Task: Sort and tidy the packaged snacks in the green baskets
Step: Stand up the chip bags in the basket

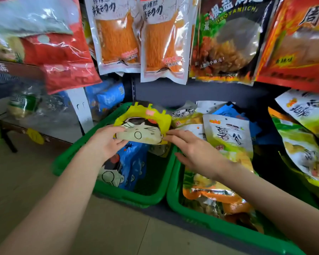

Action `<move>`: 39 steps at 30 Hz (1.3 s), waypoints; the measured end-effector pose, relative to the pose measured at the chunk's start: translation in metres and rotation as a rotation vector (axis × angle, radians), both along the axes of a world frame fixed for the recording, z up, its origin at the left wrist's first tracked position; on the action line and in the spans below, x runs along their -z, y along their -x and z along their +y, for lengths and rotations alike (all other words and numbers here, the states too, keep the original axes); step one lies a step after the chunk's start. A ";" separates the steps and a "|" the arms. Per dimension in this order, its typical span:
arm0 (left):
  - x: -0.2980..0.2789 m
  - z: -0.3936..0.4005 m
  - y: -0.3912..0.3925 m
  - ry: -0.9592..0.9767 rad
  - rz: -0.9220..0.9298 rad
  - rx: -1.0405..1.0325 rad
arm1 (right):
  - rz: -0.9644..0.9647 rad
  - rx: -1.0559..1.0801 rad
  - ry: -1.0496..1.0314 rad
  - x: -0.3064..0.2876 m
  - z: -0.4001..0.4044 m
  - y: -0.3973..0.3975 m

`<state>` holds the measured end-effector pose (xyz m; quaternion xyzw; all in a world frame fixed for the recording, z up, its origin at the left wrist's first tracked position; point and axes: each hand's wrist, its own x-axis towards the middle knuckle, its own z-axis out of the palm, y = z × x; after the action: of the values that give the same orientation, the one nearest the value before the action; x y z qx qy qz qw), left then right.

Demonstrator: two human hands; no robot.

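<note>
The left hand (107, 142) pinches the left edge of a yellow cat-face packet (144, 129), held above the left green basket (129, 196); the right hand (193, 151) has its fingers spread and nearly straight, the fingertips touching the packet's right edge. Below it a blue cat-face packet (129, 166) lies in that basket, which looks only part filled. The right green basket (210, 222) holds a loose jumble of potato-chip bags (228, 137), so most of the sorting seems still to be done.

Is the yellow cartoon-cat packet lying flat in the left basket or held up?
Held up. The yellow packet is propped at the left basket's back, left hand gripping one edge, right hand's fingertips touching the other.
</note>
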<state>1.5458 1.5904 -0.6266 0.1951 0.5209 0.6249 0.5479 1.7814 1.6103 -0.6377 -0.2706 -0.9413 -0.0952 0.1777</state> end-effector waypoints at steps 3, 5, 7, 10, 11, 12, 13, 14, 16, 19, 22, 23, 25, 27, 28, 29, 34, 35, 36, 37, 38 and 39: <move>0.015 0.000 0.003 0.022 0.112 -0.083 | -0.021 0.017 0.154 0.008 0.004 0.017; 0.028 0.000 0.001 0.034 0.094 -0.051 | -0.115 0.090 0.218 0.013 0.009 0.030; 0.040 0.004 -0.004 0.045 0.141 -0.012 | -0.265 0.161 0.229 0.017 0.013 0.043; 0.054 0.021 -0.017 0.021 0.219 -0.054 | -0.343 0.194 0.223 0.023 0.021 0.054; 0.060 0.030 -0.020 0.011 0.246 -0.066 | -0.330 0.194 0.211 0.023 0.023 0.055; 0.066 0.039 -0.023 0.003 0.289 -0.065 | -0.315 0.194 0.192 0.021 0.024 0.054; 0.075 0.047 -0.023 0.001 0.378 -0.055 | -0.299 0.195 0.172 0.019 0.026 0.051; 0.084 0.056 -0.022 0.018 0.557 -0.035 | -0.271 0.188 0.152 0.017 0.027 0.047; 0.099 0.067 -0.019 0.109 1.075 0.052 | -0.185 0.171 0.126 0.012 0.033 0.031; 0.109 0.072 -0.024 0.232 1.672 0.285 | -0.053 0.115 0.040 0.011 0.045 0.003; 0.104 0.074 -0.029 0.433 1.948 0.518 | 0.053 0.153 0.064 0.012 0.054 -0.022; 0.103 0.076 -0.028 0.486 1.991 0.552 | 0.063 0.178 0.081 0.011 0.054 -0.028; 0.103 0.079 -0.030 0.549 2.013 0.580 | 0.074 0.199 0.102 0.009 0.053 -0.038; 0.107 0.083 -0.035 0.558 1.980 0.584 | 0.092 0.181 0.077 0.009 0.049 -0.047; 0.109 0.085 -0.038 0.549 1.957 0.585 | 0.100 0.182 0.072 0.010 0.047 -0.052; 0.110 0.087 -0.040 0.536 1.930 0.582 | 0.111 0.194 0.074 0.011 0.046 -0.056; 0.102 0.084 -0.048 0.431 1.862 0.436 | 0.124 0.235 0.037 0.014 0.049 -0.086; 0.098 0.081 -0.050 0.455 1.846 0.368 | 0.119 0.234 0.037 0.016 0.049 -0.090; 0.095 0.078 -0.052 0.511 1.817 0.312 | 0.113 0.234 0.039 0.017 0.049 -0.093; 0.092 0.075 -0.053 0.589 1.776 0.280 | 0.108 0.234 0.035 0.018 0.049 -0.095; 0.092 0.073 -0.052 0.673 1.741 0.281 | 0.105 0.229 0.030 0.020 0.050 -0.095; 0.091 0.069 -0.049 0.747 1.721 0.301 | 0.101 0.222 0.031 0.021 0.050 -0.093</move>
<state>1.5951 1.6597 -0.7180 0.4656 0.8814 -0.0175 0.0776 1.8746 1.6603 -0.6592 -0.3803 -0.8969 -0.0859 0.2089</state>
